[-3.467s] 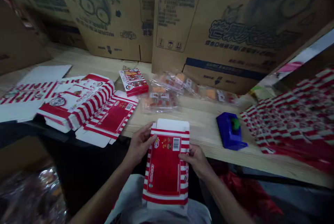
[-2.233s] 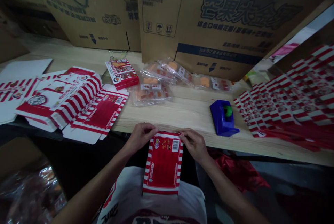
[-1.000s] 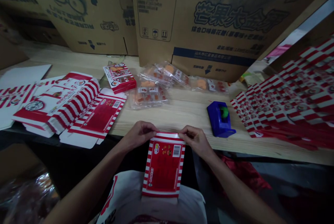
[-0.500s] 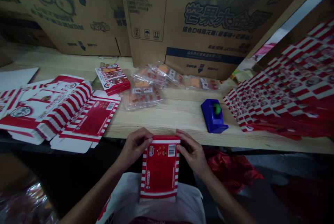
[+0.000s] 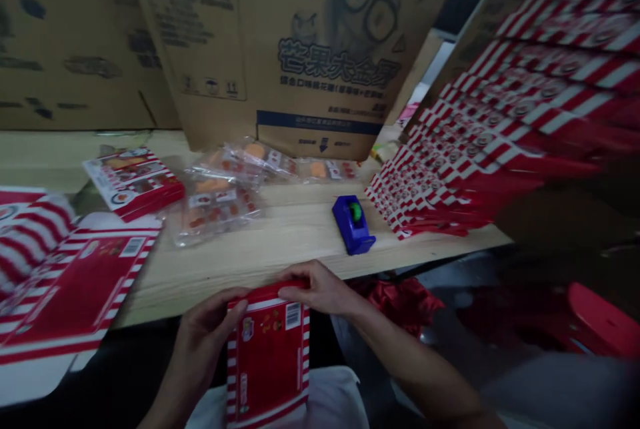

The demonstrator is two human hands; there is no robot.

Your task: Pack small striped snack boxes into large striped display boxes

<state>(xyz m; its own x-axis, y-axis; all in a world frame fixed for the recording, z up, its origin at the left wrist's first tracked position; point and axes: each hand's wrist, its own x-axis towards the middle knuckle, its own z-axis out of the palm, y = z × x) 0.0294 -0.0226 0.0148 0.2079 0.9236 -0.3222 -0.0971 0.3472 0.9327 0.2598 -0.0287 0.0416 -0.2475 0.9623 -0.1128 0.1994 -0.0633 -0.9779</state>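
Note:
A red-and-white striped carton (image 5: 268,362) is held upright over my lap, its barcode side facing me. My left hand (image 5: 207,325) grips its upper left corner, thumb on the face. My right hand (image 5: 317,289) is closed over the top edge, with the fingers behind it and the thumb in front. Beyond the carton, on the table, stands a blue tape dispenser (image 5: 354,232) with a green core. Clear packs of small sweets (image 5: 220,205) lie left of it, beside another filled-looking carton (image 5: 135,182).
Flattened striped cartons (image 5: 85,282) lie at the left of the wooden table (image 5: 290,215). Big brown cardboard boxes (image 5: 210,129) stand along the back. A tall stack of red-and-white cartons (image 5: 450,162) rises at the right. Below the table are crumpled red material (image 5: 405,302) and a red stool (image 5: 603,319).
The view has swung to the right. My right hand has shifted from the carton's upper right corner inward along its top edge; my left hand still grips the upper left corner.

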